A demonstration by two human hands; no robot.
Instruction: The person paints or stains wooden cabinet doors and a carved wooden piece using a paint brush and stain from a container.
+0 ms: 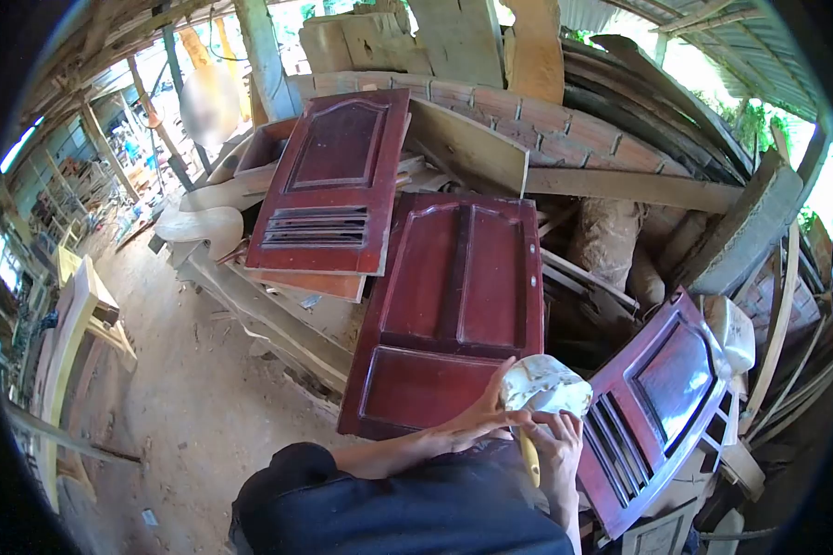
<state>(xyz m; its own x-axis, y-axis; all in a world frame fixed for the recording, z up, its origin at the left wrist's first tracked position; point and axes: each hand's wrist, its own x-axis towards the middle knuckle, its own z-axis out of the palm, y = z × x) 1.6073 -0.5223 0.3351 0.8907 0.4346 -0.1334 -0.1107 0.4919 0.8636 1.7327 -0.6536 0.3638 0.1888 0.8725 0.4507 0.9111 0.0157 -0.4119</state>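
A whitish, rounded container [548,385] is held up in front of the body, tilted, its opening hard to make out. My left hand [488,413] is wrapped round its left side and underside. Just below and to the right, my right hand [557,446] is closed on a brush with a yellowish handle [529,460] that points downward; its bristles are hidden. Beyond the hands leans a large dark red panelled door [453,305]. To the right rests a glossy red louvred panel [662,398].
Another red louvred panel [329,176] lies on a wood pile at upper left. A brick wall [546,125] and stacked planks stand behind. A whitish jug [728,333] is at the right. Wooden furniture [79,314] stands on the dirt floor [194,398] at left.
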